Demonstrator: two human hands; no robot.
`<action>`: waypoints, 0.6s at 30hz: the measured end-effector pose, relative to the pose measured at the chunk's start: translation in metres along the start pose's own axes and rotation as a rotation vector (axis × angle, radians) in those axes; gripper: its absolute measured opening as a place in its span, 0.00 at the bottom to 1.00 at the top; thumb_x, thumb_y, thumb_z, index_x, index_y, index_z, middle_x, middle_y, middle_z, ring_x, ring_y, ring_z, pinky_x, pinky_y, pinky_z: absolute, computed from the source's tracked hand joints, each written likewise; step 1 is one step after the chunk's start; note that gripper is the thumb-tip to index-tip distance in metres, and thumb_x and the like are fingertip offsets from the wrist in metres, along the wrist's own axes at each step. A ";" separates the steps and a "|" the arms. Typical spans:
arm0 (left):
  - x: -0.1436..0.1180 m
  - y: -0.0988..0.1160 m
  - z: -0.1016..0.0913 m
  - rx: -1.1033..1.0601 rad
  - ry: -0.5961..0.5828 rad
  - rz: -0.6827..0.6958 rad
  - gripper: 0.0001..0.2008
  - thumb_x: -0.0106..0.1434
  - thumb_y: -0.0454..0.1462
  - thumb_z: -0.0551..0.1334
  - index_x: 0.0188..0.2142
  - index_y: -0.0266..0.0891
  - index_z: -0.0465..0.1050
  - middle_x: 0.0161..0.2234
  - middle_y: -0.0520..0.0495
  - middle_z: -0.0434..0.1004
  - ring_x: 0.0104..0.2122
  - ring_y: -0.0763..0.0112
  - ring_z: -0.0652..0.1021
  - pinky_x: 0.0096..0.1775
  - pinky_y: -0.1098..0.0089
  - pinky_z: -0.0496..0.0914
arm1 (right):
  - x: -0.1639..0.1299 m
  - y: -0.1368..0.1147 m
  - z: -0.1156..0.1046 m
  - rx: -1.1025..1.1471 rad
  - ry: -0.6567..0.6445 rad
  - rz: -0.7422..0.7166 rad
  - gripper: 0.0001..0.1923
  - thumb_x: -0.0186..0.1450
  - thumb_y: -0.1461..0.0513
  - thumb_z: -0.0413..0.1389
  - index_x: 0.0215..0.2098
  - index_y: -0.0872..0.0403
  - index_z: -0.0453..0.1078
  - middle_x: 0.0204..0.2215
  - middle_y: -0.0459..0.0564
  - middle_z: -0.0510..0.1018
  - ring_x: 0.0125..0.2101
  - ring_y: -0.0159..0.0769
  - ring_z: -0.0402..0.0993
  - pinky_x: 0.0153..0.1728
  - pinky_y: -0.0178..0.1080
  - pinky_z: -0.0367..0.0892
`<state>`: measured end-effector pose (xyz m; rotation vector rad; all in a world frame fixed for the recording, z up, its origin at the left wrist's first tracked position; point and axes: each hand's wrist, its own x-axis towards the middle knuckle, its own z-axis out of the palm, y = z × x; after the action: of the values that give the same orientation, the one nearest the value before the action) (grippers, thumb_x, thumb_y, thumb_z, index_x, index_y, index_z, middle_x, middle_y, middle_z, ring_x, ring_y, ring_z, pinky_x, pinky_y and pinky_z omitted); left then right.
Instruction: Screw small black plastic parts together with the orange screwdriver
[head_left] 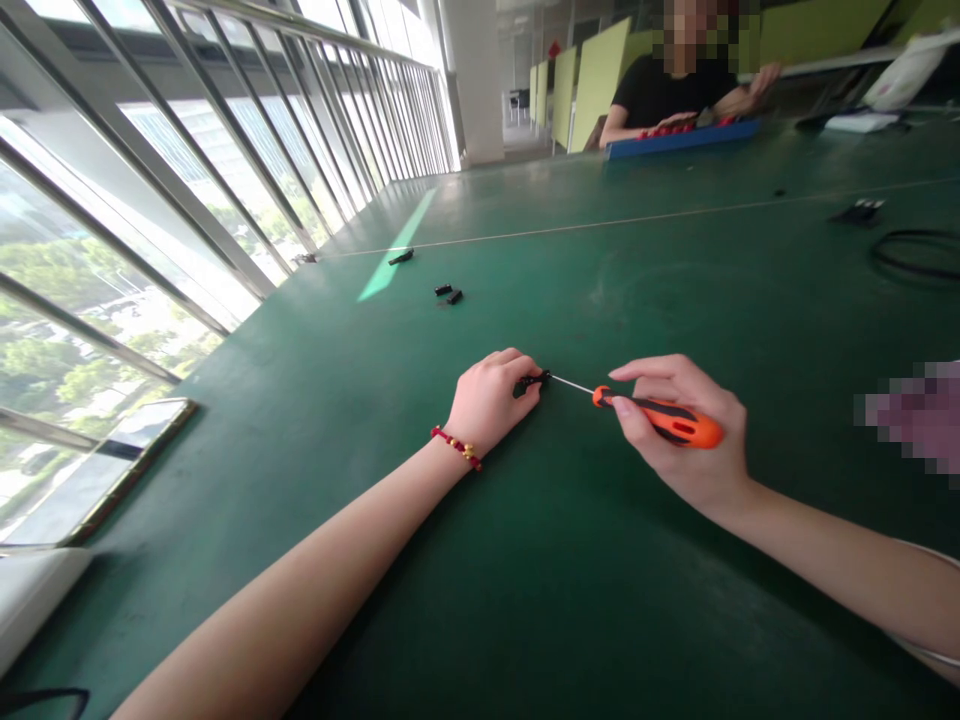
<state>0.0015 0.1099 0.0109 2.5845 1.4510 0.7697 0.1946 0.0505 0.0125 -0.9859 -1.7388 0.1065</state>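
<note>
Between the fingers and thumb of my left hand is a small black part, held low over the green table; its exact kind is too small to make out. A red bracelet with gold beads circles my left wrist. My right hand grips an orange and black screwdriver, its index finger lifted off the handle. The thin metal shaft points left, and its tip meets the right end of the black part.
Small black pieces and another black piece lie farther back on the green table. A phone rests by the railing at left. Across the table a person sits behind a blue tray. A black cable lies right.
</note>
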 end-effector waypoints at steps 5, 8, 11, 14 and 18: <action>0.000 0.001 -0.001 -0.010 -0.004 0.000 0.07 0.60 0.35 0.58 0.34 0.41 0.75 0.37 0.50 0.77 0.38 0.68 0.77 0.38 0.70 0.70 | 0.001 0.001 0.001 0.170 0.095 -0.044 0.25 0.55 0.66 0.59 0.50 0.48 0.62 0.31 0.46 0.69 0.30 0.35 0.69 0.30 0.40 0.69; 0.000 0.000 0.000 -0.032 -0.007 0.009 0.07 0.59 0.34 0.58 0.34 0.41 0.75 0.37 0.50 0.77 0.38 0.68 0.77 0.39 0.70 0.71 | 0.001 -0.001 -0.001 0.089 -0.020 -0.018 0.16 0.57 0.65 0.57 0.44 0.48 0.65 0.19 0.40 0.65 0.20 0.31 0.64 0.27 0.39 0.65; 0.000 -0.001 0.000 -0.067 -0.015 0.006 0.07 0.59 0.34 0.58 0.35 0.40 0.75 0.37 0.50 0.77 0.38 0.69 0.77 0.39 0.70 0.71 | 0.000 -0.002 -0.001 0.023 -0.014 0.010 0.09 0.59 0.65 0.57 0.38 0.49 0.67 0.18 0.40 0.66 0.20 0.30 0.64 0.28 0.39 0.64; 0.000 -0.001 0.000 -0.086 -0.017 -0.005 0.07 0.59 0.34 0.58 0.35 0.40 0.75 0.37 0.50 0.77 0.38 0.69 0.77 0.39 0.70 0.71 | 0.000 0.000 0.001 0.137 0.129 0.001 0.20 0.55 0.66 0.59 0.46 0.49 0.64 0.31 0.45 0.69 0.29 0.33 0.69 0.32 0.39 0.67; 0.001 -0.001 0.000 -0.080 -0.014 -0.007 0.07 0.59 0.34 0.59 0.35 0.40 0.75 0.37 0.49 0.78 0.37 0.69 0.77 0.38 0.70 0.71 | 0.001 0.000 0.000 0.156 0.015 0.031 0.17 0.57 0.65 0.57 0.45 0.49 0.64 0.24 0.42 0.67 0.24 0.32 0.66 0.27 0.38 0.65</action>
<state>0.0010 0.1112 0.0106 2.5195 1.3956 0.7905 0.1943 0.0511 0.0126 -0.8967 -1.6753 0.2510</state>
